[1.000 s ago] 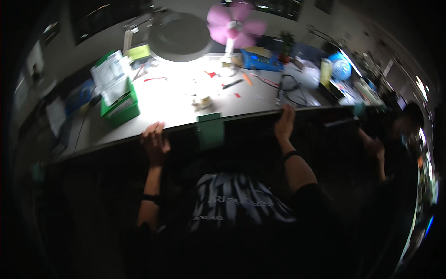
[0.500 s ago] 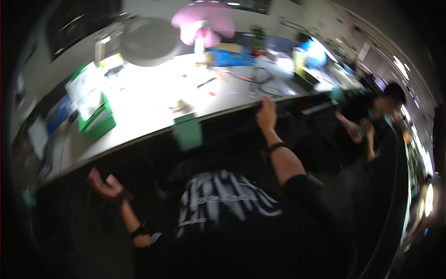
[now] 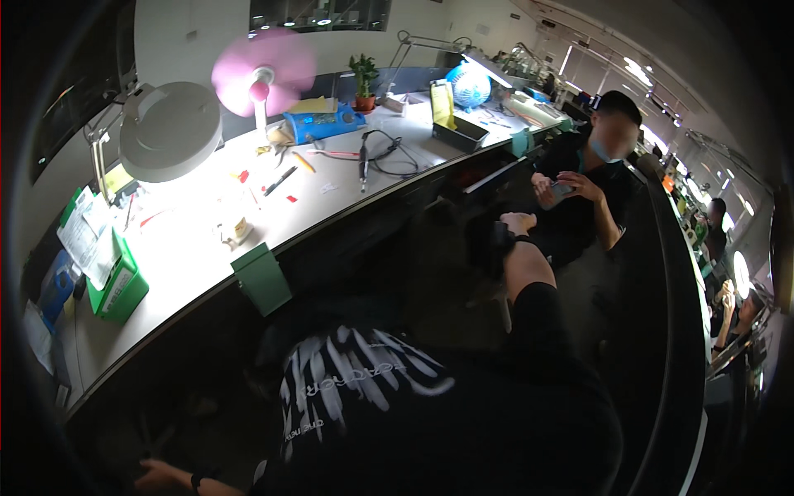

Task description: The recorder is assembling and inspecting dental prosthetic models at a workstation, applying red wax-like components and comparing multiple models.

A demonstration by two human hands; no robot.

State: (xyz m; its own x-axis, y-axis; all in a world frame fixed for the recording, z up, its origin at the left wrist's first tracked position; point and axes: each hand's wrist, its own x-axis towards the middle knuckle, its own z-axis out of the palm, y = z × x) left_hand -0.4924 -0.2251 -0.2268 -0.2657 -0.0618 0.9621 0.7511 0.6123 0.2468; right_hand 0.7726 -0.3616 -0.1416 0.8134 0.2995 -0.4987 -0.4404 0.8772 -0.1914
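Note:
My left hand (image 3: 157, 475) hangs low at the left edge of my body, well below the bench. Its fingers are stretched out and nothing is in them. My right arm reaches forward to the right, past the bench edge. My right hand (image 3: 518, 221), beyond a dark wristband, is nearest to a seated co-worker (image 3: 616, 178); its fingers are mostly turned from view. The co-worker, in dark clothes with a mask lowered to the chin, holds a small greyish object (image 3: 560, 192) in both hands. A gap separates my hand from theirs.
The white bench (image 3: 194, 260) carries a magnifier lamp (image 3: 169, 132), a spinning pink fan (image 3: 261, 76), a green bin (image 3: 120, 285) with papers, a pale cast-like piece (image 3: 237, 231), a black pen (image 3: 279, 182), a cabled tool (image 3: 364, 165) and an open black box (image 3: 460, 135). A green box (image 3: 261, 279) hangs at its edge.
The view has swung to the right, bringing the co-worker nearer the middle. My right hand has left the bench edge and reached toward the co-worker; my left hand has dropped lower.

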